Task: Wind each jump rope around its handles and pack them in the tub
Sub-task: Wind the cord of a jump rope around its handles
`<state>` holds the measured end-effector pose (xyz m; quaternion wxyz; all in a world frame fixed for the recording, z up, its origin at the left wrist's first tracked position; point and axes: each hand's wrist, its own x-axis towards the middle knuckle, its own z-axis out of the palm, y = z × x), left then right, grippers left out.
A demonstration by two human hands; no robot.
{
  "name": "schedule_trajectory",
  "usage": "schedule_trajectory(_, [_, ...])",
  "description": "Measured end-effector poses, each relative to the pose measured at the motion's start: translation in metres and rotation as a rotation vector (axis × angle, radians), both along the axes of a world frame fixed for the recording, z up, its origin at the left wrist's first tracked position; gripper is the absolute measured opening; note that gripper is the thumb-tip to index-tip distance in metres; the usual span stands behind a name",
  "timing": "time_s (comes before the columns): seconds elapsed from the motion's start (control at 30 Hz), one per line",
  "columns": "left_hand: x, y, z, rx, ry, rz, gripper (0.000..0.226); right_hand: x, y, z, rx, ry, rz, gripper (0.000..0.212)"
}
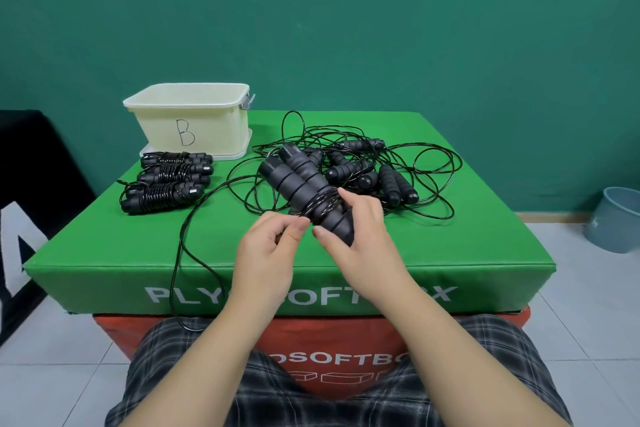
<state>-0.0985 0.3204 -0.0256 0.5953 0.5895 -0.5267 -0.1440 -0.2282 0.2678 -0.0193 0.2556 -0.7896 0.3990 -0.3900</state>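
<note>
wound ropes (166,184) before tub (194,121), tangle (363,170) right

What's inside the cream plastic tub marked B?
Only the far inner wall of the cream plastic tub shows. Its near wall hides the bottom, so its contents cannot be told. Three wound black jump ropes lie outside, in front.

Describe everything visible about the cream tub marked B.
The tub is a cream, rectangular plastic container with a wider rolled rim, walls tapering downward, and a hand-drawn blue "B" on its near side. A grey clip sticks out at its right rim. It stands upright and open at the far left corner of the green box, apparently on a flat white lid. Its inside is not visible. Neither hand touches it; three wound ropes lie just in front.
</note>
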Motion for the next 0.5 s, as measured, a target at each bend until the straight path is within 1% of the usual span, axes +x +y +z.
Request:
schedule_trajectory(0.07, [0.004, -0.001, -0.001, -0.019, -0.056, -0.060, 0.021, -0.003, -0.001, 0.001, 0.032, -0.036, 0.004, 0.063])
schedule_trajectory(0.13, [0.009, -0.001, -0.004, -0.020, -0.071, -0.128, 0.018, -0.005, -0.003, 0.000, 0.025, -0.045, -0.001, 0.062])
schedule_trajectory(0.2, [0.013, -0.002, -0.008, -0.006, -0.035, -0.205, 0.018, -0.004, -0.004, -0.001, 0.065, -0.090, -0.002, 0.063])
schedule_trajectory(0.27, [0.014, -0.002, -0.011, 0.004, 0.033, -0.257, 0.022, -0.002, -0.004, -0.002, 0.147, -0.212, 0.012, 0.068])
schedule_trajectory(0.3, [0.013, -0.003, -0.011, 0.009, 0.071, -0.266, 0.020, -0.001, -0.005, -0.002, 0.187, -0.278, 0.026, 0.068])
schedule_trajectory(0.4, [0.008, -0.006, -0.011, 0.042, 0.181, -0.235, 0.012, 0.002, -0.001, 0.000, 0.309, -0.446, 0.132, 0.044])
schedule_trajectory(0.43, [0.009, -0.007, -0.012, 0.057, 0.195, -0.222, 0.005, 0.002, 0.000, 0.002, 0.345, -0.493, 0.168, 0.037])
schedule_trajectory(0.47, [0.010, -0.009, -0.013, 0.068, 0.199, -0.203, 0.010, 0.003, 0.002, 0.004, 0.383, -0.526, 0.195, 0.033])
schedule_trajectory(0.5, [0.011, -0.010, -0.014, 0.082, 0.199, -0.194, 0.022, 0.003, 0.003, 0.006, 0.424, -0.555, 0.223, 0.029])
